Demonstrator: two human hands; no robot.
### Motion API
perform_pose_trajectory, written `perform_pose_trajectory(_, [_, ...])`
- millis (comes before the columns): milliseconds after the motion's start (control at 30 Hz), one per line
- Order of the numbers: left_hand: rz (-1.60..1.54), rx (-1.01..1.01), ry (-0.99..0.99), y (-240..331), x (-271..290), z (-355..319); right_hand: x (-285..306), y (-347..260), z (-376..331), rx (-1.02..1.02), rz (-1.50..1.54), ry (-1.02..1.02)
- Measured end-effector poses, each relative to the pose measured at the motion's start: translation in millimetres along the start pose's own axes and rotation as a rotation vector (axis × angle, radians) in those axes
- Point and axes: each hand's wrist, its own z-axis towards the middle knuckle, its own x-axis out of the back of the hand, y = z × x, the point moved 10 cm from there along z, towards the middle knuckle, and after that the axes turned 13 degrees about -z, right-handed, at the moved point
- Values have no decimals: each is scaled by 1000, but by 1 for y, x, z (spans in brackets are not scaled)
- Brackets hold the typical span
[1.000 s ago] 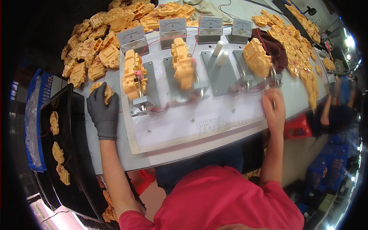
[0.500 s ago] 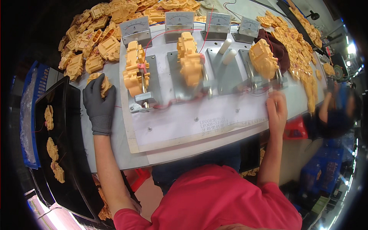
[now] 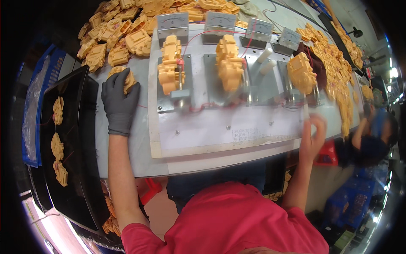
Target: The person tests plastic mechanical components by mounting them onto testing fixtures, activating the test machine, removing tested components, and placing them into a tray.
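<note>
My left hand (image 3: 119,101), in a grey knit glove, is closed over a yellow-orange plastic gear housing (image 3: 128,84) that rests on the table at the left of the test board (image 3: 190,139). My bare right hand (image 3: 313,135) is just off the board's right front edge, slightly blurred. Its thumb and curled fingers stand apart, and I see nothing between them. Ahead of it, a tilted housing (image 3: 302,73) sits on the right fixture. Two more housings, one on the left fixture (image 3: 171,65) and one on the middle fixture (image 3: 229,63), stand upright. Two white pegs (image 3: 266,61) rise from a bare fixture.
Several analog meters (image 3: 172,25) with red wires line the board's back. Heaps of housings (image 3: 122,29) lie at the back left, and more (image 3: 332,67) at the right. A black tray (image 3: 76,139) holds several housings on the left. Another person (image 3: 374,131) works at far right.
My right hand has drawn back from the right fixture, and its thumb and fingers have parted. My left hand stays on the housing. The whole view has shifted, so the board appears farther right.
</note>
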Motion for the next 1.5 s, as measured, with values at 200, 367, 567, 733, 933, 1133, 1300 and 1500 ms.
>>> perform_pose_trajectory(200, [94,24,51,-9,3,2,-11,-113,-9,235,188,-298])
perform_pose_trajectory(367, [189,56,62,-14,8,1,-69,-167,-13,317,185,-513])
perform_pose_trajectory(567, [267,-4,72,-7,7,-1,-84,-168,-13,298,152,-494])
perform_pose_trajectory(733, [236,-18,58,-1,6,-1,-87,-168,-16,327,98,-432])
perform_pose_trajectory(933, [202,-20,49,2,7,1,-87,-168,-15,352,107,-392])
perform_pose_trajectory(1133, [205,-23,46,2,6,0,-86,-171,-14,359,129,-393])
perform_pose_trajectory(1300, [170,-136,77,6,7,-4,-64,-211,-12,485,307,-408])
perform_pose_trajectory(1500, [146,-82,-79,-14,-4,-2,-111,-267,-36,519,382,-467])
